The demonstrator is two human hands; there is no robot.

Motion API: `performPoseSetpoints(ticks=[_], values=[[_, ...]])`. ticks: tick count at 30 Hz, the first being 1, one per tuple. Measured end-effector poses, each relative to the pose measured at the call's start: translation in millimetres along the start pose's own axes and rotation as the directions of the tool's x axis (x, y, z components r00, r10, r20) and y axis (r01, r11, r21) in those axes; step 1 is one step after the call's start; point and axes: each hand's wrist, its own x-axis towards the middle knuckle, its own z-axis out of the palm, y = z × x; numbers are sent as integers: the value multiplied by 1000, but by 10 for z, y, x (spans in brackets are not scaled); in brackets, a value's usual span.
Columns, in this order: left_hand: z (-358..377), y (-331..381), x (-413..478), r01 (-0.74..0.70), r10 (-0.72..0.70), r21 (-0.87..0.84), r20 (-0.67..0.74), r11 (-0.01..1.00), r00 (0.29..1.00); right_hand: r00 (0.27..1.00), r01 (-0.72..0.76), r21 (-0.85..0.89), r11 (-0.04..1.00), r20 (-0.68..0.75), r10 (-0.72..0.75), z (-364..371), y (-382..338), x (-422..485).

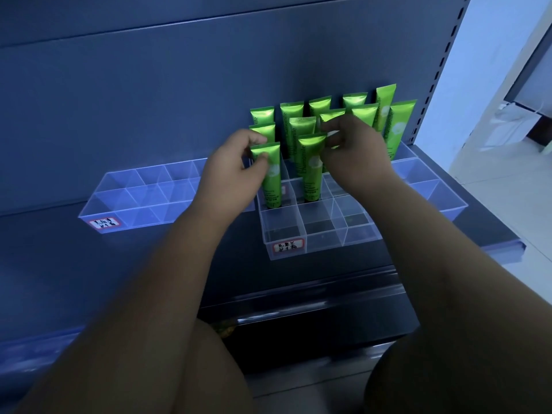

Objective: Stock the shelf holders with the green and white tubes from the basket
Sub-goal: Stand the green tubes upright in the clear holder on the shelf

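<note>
A clear acrylic holder point(313, 237) with a red-edged label stands on the dark shelf, its back compartments filled with several upright green tubes point(394, 124). My left hand point(230, 177) pinches the top of a green tube point(272, 186) standing in a left compartment. My right hand point(355, 153) grips the top of another green tube point(312, 171) standing in the compartment beside it. The holder's front row of compartments holds nothing. The basket is not in view.
A second clear divided holder point(134, 198) with a label sits to the left with no tubes in it. A third holder point(430, 186) lies behind my right wrist. The shelf's front edge point(298, 276) runs below, and an upright post point(442, 70) bounds the right side.
</note>
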Motion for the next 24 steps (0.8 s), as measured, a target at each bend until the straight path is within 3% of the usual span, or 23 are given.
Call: performPoseSetpoints(ticks=[4,7,9,15,21,24], values=[[-98,185,-62,-67,135,359,-168,931,976,999,-39,-117,992,-35,35,-18,-114,-141],[-171,353,-225,-21,137,377,-285,926,949,998,-11,-309,951,-68,-10,-9,-214,-387],[-233,391,-359,-12,148,399,-310,917,939,996,12,-344,939,-81,-43,5,-329,-595],[-707,365,-997,102,64,477,-320,873,945,945,261,-220,940,-139,-295,312,-804,-1136],[-1564,172,-2005,293,-49,548,-416,784,908,866,499,-175,849,64,-496,947,-1405,-1727],[-2064,-3,-2596,430,-110,587,-500,686,859,805,587,-85,805,166,-570,1364,-1760,-2172]])
